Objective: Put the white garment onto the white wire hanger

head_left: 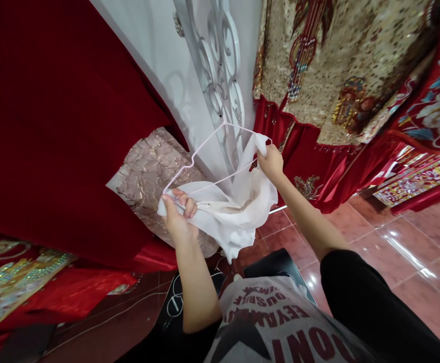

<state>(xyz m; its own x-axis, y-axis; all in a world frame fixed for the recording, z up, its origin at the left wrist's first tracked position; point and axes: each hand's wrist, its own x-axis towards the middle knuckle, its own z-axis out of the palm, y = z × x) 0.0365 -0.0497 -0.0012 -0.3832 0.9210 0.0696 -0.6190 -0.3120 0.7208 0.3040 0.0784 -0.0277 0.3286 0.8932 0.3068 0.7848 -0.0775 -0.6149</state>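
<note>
A pale pink hanger (207,144) hangs by its hook from white scrolled metalwork. White, thin cloth (238,214) droops below it in loose folds, stretched between my two hands. At the hanger's lower left corner, my left hand (178,212) is closed on the cloth, thumb on top and fingers curled over it. My right hand (271,160) pinches another part of the cloth close to the hanger's right corner. Whether either hand also grips the hanger itself is hard to see. The cloth's exact kind of garment does not show.
The white scrolled metalwork (220,65) rises ahead. Red drapery (53,126) fills the left, with a crinkled pinkish fabric (144,176) beside it. Gold sequined garments (337,65) hang at right. Below are a black seat (280,264), a thin white cable (106,320) and reddish floor tiles (397,257).
</note>
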